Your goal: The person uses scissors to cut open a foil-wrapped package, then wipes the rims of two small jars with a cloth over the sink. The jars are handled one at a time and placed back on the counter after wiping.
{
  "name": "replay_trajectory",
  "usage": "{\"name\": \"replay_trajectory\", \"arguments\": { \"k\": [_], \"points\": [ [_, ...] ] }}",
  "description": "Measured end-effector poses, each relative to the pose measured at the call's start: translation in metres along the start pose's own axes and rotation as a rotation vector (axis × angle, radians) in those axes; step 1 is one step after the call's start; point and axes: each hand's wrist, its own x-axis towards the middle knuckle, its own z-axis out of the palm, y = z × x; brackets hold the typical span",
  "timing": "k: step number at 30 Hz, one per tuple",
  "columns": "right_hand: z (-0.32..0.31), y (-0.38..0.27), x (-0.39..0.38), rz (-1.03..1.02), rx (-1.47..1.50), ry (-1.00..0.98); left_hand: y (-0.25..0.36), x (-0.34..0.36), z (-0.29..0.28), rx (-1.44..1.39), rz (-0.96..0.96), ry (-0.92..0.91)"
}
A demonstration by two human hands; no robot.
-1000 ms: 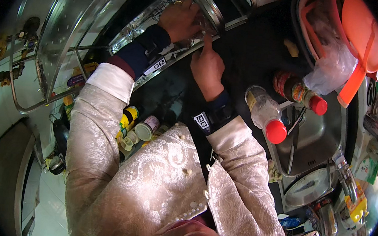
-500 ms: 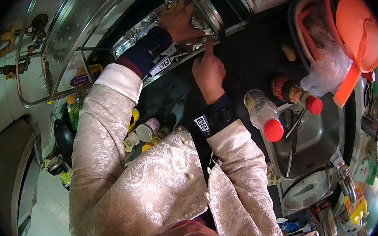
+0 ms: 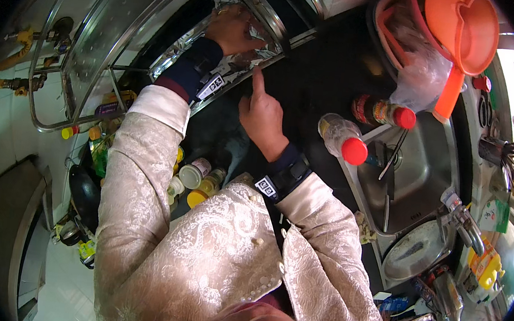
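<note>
Crinkled aluminium foil [image 3: 232, 65] lies along the dark stove top under the metal rack at the upper left. My left hand [image 3: 227, 31] rests on it with fingers spread, thumb stretched to the right; its fingertips are in shadow. My right hand [image 3: 264, 121] is just to the right, at the near edge of the foil. Its index finger is stretched out, the tip at the stove's metal edge strip [image 3: 246, 76], while the other fingers curl and the thumb stands apart. Nothing shows in the right hand. Whether that fingertip touches the foil, I cannot tell.
The metal rack [image 3: 110, 47] stands over the stove. On the right, a red-capped clear bottle [image 3: 336, 136] and a dark sauce bottle [image 3: 373, 111] stand by the steel sink [image 3: 425, 177]. An orange strainer-like scoop [image 3: 467, 38] rests behind. Several jars [image 3: 194, 173] sit near my body.
My right hand has slid left and nearer along the foil's near edge. My left hand stays on the foil. The whole view has shifted a little.
</note>
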Motion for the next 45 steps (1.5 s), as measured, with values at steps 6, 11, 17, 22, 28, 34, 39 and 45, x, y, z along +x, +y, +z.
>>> {"name": "replay_trajectory", "arguments": {
  "k": [6,11,17,22,28,34,39,45],
  "points": [
    [-0.021,-0.009,-0.035,-0.057,-0.02,-0.07,-0.004,-0.012,0.016,-0.014,-0.012,0.084],
    [-0.04,-0.007,-0.065,-0.099,-0.037,-0.091,0.012,-0.031,0.027,-0.065,0.144,0.06],
    [-0.06,-0.004,-0.095,-0.05,-0.108,-0.199,0.028,-0.036,0.025,-0.14,0.092,-0.24],
    [-0.077,-0.001,-0.118,-0.11,-0.086,-0.206,0.036,-0.042,0.01,-0.115,0.063,-0.077],
    [-0.108,0.009,-0.151,-0.222,-0.143,-0.23,0.055,-0.075,-0.072,0.004,0.121,0.089],
    [-0.14,0.026,-0.18,-0.219,-0.182,-0.281,0.1,-0.199,-0.172,-0.155,0.26,0.333],
    [-0.151,0.041,-0.205,-0.199,-0.175,-0.362,0.138,-0.318,-0.211,-0.211,-0.04,0.347],
    [-0.165,0.071,-0.223,-0.165,-0.246,-0.438,0.161,-0.401,-0.205,-0.279,-0.329,0.393]
  ]
}}
